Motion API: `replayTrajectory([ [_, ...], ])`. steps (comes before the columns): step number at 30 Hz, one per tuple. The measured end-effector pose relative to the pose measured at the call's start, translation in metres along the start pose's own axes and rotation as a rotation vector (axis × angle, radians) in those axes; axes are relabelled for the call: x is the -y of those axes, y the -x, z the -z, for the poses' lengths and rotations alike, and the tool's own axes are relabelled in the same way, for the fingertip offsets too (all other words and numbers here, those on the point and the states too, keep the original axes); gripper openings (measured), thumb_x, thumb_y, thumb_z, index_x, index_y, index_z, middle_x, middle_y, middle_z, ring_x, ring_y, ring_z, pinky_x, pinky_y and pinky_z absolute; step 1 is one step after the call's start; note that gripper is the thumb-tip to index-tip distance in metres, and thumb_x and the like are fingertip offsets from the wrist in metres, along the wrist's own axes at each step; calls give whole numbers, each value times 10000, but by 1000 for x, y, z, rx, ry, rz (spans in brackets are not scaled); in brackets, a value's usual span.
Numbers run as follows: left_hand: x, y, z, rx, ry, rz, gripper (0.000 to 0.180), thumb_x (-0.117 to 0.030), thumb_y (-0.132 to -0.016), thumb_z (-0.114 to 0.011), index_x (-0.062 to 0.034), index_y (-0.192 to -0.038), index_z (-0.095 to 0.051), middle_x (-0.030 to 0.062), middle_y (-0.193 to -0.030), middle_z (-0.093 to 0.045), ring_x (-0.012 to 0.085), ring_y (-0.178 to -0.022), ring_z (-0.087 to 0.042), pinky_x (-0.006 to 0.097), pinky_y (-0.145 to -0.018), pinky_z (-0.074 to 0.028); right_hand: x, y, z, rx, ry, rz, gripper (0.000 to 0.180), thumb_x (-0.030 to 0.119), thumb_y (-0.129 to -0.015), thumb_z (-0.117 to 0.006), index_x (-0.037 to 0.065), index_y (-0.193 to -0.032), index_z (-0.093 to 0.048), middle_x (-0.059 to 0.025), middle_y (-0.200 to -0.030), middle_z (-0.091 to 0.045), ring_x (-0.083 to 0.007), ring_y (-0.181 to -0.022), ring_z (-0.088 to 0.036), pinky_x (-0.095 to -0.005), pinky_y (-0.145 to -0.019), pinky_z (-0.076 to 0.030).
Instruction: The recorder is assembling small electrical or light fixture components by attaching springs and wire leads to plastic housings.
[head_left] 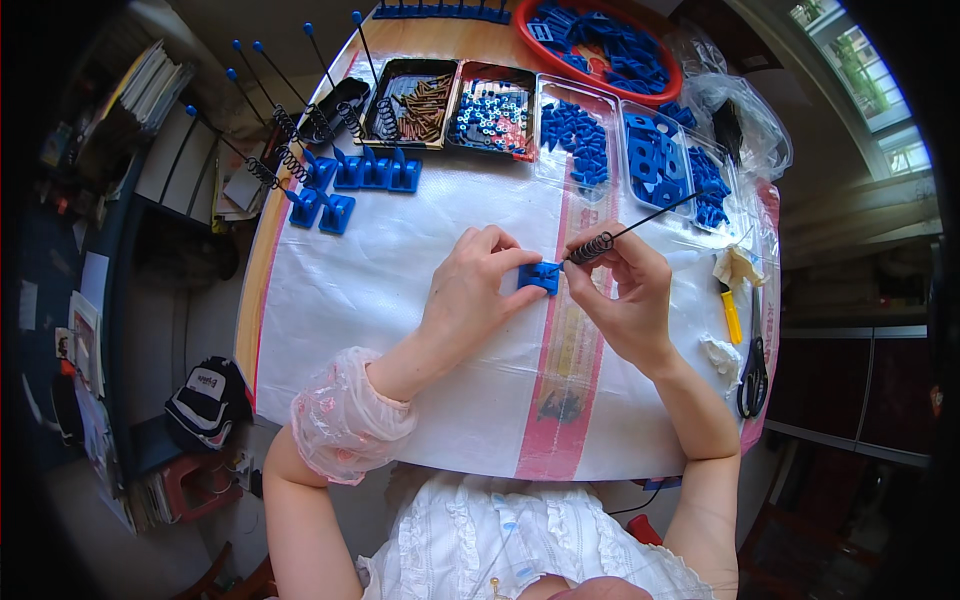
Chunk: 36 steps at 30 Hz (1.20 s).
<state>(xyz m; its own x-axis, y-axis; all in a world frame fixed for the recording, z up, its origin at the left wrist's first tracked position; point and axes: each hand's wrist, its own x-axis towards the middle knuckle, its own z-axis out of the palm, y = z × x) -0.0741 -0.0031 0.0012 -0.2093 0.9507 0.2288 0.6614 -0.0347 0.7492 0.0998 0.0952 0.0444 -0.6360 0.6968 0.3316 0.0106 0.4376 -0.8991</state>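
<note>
Near the middle of the table, my left hand (470, 283) grips a small blue plastic base (540, 279) between thumb and fingers, against the white sheet. My right hand (632, 290) pinches the lower end of a black coil spring rod (590, 248). Its spring end meets the right side of the blue base, and the thin rod slants up to the right toward the trays. Whether its end sits inside the base is hidden by my fingertips. Several similar spring rods (290, 165) with blue tips stand in blue bases (376, 172) at the far left.
Along the back are trays of brass screws (420, 105), small nuts (493, 115), and blue pieces (575, 135). A red tub (672, 88) of blue parts stands behind them. At the right lie a yellow-handled tool (732, 318) and black scissors (753, 385). White plastic sheeting (400, 240) covers the table.
</note>
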Motion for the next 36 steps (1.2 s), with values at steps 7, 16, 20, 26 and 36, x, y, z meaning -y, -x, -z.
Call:
replayTrajectory([
  [7,0,0,1,-7,-4,-8,327,-169,-765,-877,-111,-1077,-796,72,-1041,-666,274,-1038,-631,395,-898,-537,0,-1,0,-13,-30,-30,193,-105,-844,-736,-45,-1019,-684,-74,-971,-715,-101,-874,-700,-255,-813,-570],
  [16,0,0,0,-5,-3,0,328,-170,-763,-881,-111,-1074,-797,71,-1039,-667,270,-1038,-631,390,-892,-539,0,0,1,4,-4,-16,191,-98,-840,-744,-45,-1013,-681,-70,-963,-714,-103,-861,-701,-249,-785,-565],
  [20,1,0,0,-9,-3,-6,335,-172,-764,-881,-112,-1082,-796,72,-1039,-667,268,-1037,-629,389,-888,-538,0,0,-2,-4,-13,-1,192,-96,-840,-745,-47,-1015,-682,-72,-966,-716,-106,-861,-705,-252,-786,-569],
  [26,1,0,0,-7,-1,-7,333,-174,-765,-881,-110,-1080,-794,73,-1037,-667,269,-1036,-628,391,-883,-535,1,1,1,13,-12,-40,210,-131,-875,-706,-29,-1056,-680,-38,-993,-684,-83,-909,-678,-237,-849,-552],
  [36,1,0,-1,-4,-3,3,332,-174,-762,-879,-111,-1078,-798,75,-1039,-668,272,-1039,-629,393,-895,-536,0,1,0,-1,20,3,198,-88,-840,-749,-38,-1019,-681,-69,-960,-716,-105,-858,-705,-250,-787,-567],
])
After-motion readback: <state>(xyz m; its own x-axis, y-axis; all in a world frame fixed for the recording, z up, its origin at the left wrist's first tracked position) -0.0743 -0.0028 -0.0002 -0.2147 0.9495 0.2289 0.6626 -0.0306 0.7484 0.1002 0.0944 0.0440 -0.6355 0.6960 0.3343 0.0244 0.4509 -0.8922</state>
